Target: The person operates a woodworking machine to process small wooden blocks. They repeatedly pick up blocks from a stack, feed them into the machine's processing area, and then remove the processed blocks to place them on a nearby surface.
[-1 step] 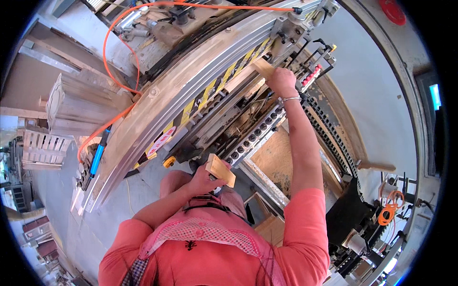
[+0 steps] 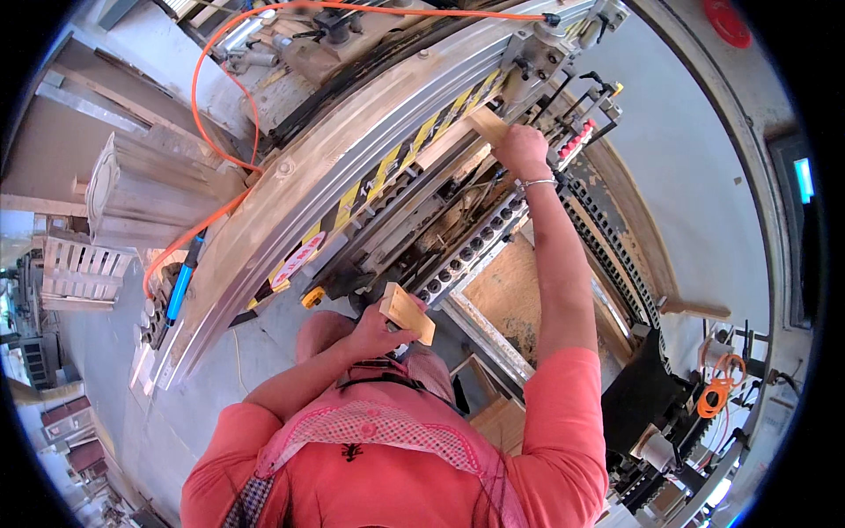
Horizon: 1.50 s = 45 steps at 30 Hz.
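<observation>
My left hand (image 2: 373, 337) is closed round a short pale wooden block (image 2: 407, 315), held in front of my waist with the thumb across its near side. My right arm reaches far forward over the machine. There my right hand (image 2: 523, 151) is closed on the end of a flat wooden piece (image 2: 488, 126); its fingers are partly hidden behind the back of the hand. Just left of that piece, another light wooden strip (image 2: 444, 146) lies along the machine beside the yellow-and-black striped edge (image 2: 387, 170).
A long machine bed (image 2: 238, 231) curves across the view, with a row of black round rollers (image 2: 471, 250) beside it. An orange hose (image 2: 195, 88) loops over it. Chain tracks (image 2: 607, 236) run at right. A wood-dusted panel (image 2: 503, 295) lies below my right forearm.
</observation>
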Each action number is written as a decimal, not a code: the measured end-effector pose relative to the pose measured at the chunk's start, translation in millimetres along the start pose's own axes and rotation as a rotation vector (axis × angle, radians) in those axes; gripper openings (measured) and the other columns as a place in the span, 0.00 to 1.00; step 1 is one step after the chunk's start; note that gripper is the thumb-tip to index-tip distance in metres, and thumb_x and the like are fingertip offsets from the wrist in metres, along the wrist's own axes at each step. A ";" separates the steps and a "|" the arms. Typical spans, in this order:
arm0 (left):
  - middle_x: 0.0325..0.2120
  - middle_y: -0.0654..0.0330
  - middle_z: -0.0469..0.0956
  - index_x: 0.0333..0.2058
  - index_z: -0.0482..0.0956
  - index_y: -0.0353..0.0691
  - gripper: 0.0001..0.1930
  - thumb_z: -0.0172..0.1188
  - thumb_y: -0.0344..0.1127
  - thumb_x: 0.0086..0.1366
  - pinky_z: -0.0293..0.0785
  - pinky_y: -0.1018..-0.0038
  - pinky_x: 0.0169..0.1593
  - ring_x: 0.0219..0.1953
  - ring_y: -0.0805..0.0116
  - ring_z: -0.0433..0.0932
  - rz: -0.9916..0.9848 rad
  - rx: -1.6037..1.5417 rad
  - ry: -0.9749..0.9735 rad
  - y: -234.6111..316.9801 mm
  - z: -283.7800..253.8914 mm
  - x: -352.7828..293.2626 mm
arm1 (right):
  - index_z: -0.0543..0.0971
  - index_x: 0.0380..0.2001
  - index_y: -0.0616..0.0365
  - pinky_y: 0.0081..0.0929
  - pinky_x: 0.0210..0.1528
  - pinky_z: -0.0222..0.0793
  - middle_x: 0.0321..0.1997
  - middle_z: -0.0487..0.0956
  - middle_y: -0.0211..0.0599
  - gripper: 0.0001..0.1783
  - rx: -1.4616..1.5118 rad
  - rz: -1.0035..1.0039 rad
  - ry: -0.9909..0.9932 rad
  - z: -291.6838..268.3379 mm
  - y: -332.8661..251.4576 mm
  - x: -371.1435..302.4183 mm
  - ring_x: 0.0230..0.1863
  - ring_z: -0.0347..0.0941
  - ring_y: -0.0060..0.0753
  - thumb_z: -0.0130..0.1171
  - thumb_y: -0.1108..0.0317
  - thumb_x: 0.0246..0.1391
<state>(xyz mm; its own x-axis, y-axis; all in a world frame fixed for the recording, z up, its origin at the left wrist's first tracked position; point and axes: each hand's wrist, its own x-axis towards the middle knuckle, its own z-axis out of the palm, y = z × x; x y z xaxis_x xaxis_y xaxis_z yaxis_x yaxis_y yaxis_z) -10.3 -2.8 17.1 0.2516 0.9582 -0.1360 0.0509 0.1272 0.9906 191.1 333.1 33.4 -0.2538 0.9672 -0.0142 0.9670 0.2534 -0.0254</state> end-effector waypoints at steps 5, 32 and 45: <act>0.41 0.59 0.73 0.44 0.69 0.37 0.22 0.63 0.25 0.47 0.69 0.71 0.48 0.45 0.71 0.72 -0.034 -0.067 -0.030 -7.7 -0.3 -0.5 | 0.80 0.25 0.61 0.34 0.39 0.73 0.30 0.79 0.45 0.18 0.019 -0.021 0.052 1.1 0.8 -0.5 0.35 0.76 0.43 0.61 0.55 0.36; 0.40 0.54 0.72 0.42 0.69 0.35 0.16 0.57 0.30 0.53 0.66 0.68 0.48 0.44 0.59 0.72 0.159 0.158 0.035 -9.1 2.9 -0.8 | 0.77 0.30 0.60 0.34 0.40 0.73 0.33 0.79 0.45 0.23 -0.005 -0.001 -0.024 -4.3 -0.2 -5.0 0.37 0.76 0.43 0.61 0.50 0.38; 0.40 0.56 0.71 0.44 0.68 0.35 0.17 0.54 0.28 0.54 0.66 0.67 0.49 0.44 0.65 0.71 0.163 0.144 -0.008 -11.9 -1.4 -1.0 | 0.78 0.29 0.61 0.34 0.40 0.72 0.30 0.79 0.45 0.20 0.029 -0.043 0.012 -5.0 -1.2 -7.8 0.36 0.76 0.42 0.61 0.54 0.38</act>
<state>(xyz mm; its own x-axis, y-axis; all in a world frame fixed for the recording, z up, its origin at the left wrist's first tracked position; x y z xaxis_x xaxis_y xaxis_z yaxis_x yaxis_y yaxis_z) -12.6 -4.9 5.5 0.2749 0.9611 0.0252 0.1460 -0.0676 0.9870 192.0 325.3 38.6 -0.2942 0.9557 -0.0006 0.9543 0.2937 -0.0546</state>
